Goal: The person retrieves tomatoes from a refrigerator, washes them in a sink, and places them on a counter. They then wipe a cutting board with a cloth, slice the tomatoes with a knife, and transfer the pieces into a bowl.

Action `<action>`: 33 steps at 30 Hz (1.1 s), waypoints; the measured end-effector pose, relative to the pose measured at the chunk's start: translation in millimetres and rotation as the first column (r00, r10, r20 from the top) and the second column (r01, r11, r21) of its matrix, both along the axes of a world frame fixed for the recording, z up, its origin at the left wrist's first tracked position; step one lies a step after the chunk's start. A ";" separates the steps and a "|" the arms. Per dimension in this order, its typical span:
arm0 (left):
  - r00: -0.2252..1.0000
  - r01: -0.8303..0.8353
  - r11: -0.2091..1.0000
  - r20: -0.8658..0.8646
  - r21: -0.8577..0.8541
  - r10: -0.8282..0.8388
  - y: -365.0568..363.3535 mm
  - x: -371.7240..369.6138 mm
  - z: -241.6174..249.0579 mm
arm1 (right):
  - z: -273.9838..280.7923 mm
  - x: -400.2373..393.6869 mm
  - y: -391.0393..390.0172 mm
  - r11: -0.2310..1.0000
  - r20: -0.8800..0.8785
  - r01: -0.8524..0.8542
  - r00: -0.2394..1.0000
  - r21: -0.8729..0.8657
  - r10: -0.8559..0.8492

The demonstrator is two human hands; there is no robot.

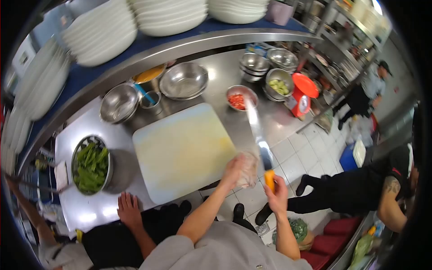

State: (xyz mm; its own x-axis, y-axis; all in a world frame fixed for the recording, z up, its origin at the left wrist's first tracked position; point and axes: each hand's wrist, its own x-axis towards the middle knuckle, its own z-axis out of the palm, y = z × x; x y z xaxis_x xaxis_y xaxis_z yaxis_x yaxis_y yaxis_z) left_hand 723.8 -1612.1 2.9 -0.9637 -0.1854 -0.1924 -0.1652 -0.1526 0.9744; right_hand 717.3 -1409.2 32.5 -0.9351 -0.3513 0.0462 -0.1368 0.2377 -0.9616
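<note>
My right hand (277, 194) is wrapped round the orange handle of a long kitchen knife (263, 150), its blade pointing away from me beyond the counter edge. My left hand (232, 172) grips a crumpled whitish cloth (248, 171) just left of the knife. Beneath and beside that hand is the near right corner of a white cutting board (180, 150), stained faintly yellow. Past the blade's tip sits a steel bowl of chopped red pieces (237, 100).
A co-worker's hand (129, 209) rests on the counter's near edge, left of the board. Sliced green vegetables (91, 166) fill a colander. Steel bowls (183, 81) and a red scale (303, 94) stand behind. Stacked plates (101, 33) line the shelf. Another person (346, 189) is at right.
</note>
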 end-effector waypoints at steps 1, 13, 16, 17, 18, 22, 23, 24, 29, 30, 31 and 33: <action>0.996 0.034 0.786 -0.082 0.617 0.021 -5.6 8.6 2.3 | 7.6 -5.0 -21.8 0.995 -0.147 -0.013 0.989 0.096 0.028; 0.939 -0.299 0.700 0.070 0.649 0.336 -54.6 27.1 -10.7 | 9.7 19.2 -103.0 0.851 -0.351 -0.113 0.877 0.512 0.328; 0.892 -0.227 0.832 -0.234 0.506 0.386 -102.2 38.8 -0.1 | 25.7 39.3 -101.0 0.880 -0.320 -0.184 0.883 0.438 0.344; 0.881 -0.274 0.784 -0.182 0.557 0.437 -119.5 45.6 5.2 | 33.7 48.9 -94.8 0.884 -0.286 -0.224 0.889 0.411 0.358; 0.860 -0.336 0.727 -0.119 0.598 0.496 -139.2 50.2 5.2 | 31.9 54.9 -90.6 0.865 -0.222 -0.262 0.897 0.427 0.381; 0.764 -0.525 0.631 -0.011 0.571 0.646 -233.9 55.2 -17.1 | 28.3 61.4 -105.3 0.870 -0.219 -0.345 0.873 0.351 0.435; 0.652 -0.704 0.546 0.108 0.455 0.751 -258.6 58.9 -21.5 | 31.8 62.8 -107.4 0.877 -0.230 -0.336 0.875 0.343 0.425; 0.657 -0.698 0.553 0.098 0.455 0.748 -281.7 62.8 -24.0 | 34.9 63.1 -108.4 0.863 -0.202 -0.357 0.873 0.357 0.444; 0.669 -0.738 0.674 -0.163 -0.027 0.726 -375.2 94.9 -18.7 | 4.7 31.7 -101.3 0.837 -0.210 -0.340 0.864 0.428 0.458; 0.669 -0.743 0.652 -0.196 -0.149 0.718 -385.7 114.7 -18.3 | -5.9 20.0 -112.7 0.800 -0.133 -0.341 0.879 0.493 0.457; 0.673 -0.684 0.530 -0.153 -0.502 0.724 -358.4 115.0 -7.6 | -20.7 12.7 -128.1 0.843 -0.199 -0.287 0.890 0.455 0.410; 0.837 -0.496 0.172 -0.417 -0.851 0.354 -269.7 116.0 -6.3 | -51.7 -9.7 -157.2 0.767 -0.292 -0.275 0.808 0.579 0.511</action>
State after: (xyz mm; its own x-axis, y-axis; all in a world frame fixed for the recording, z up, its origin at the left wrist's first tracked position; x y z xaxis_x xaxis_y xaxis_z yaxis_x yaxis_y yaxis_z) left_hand 839.8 -1881.8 -3.4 -0.6709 -0.5494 0.4980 -0.2861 0.8114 0.5098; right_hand 707.7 -1566.4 -19.1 -0.6353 -0.7651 0.1051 -0.6763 0.4855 -0.5540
